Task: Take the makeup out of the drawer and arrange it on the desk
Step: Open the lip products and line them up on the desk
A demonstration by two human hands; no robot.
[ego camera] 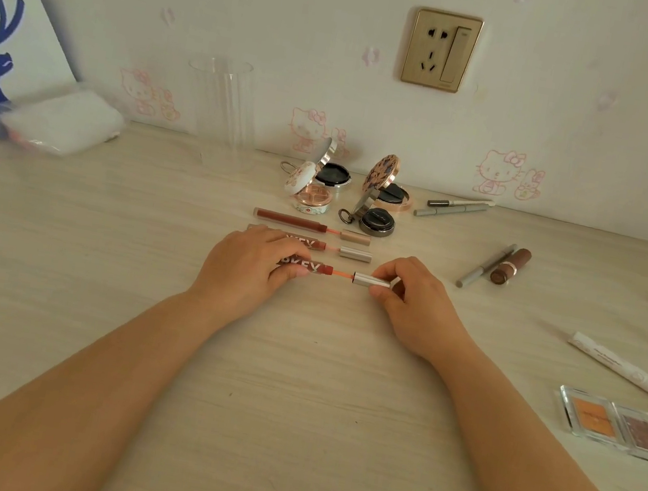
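On the desk (291, 388), lip gloss tube (312, 266) in left hand's (250, 269) clamped grip, silver cap (369, 281) pinched in right hand (411, 301).

We face a pale wood-grain desk (288, 409) set against cream cartoon-cat wallpaper (264, 23) bearing a brass-coloured wall socket (441, 50), under soft even light.

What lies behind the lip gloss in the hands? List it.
Behind the held lip gloss lie two more opened lip glosses, side by side on the desk; farther back, open compacts. The left hand covers part of the nearer one.
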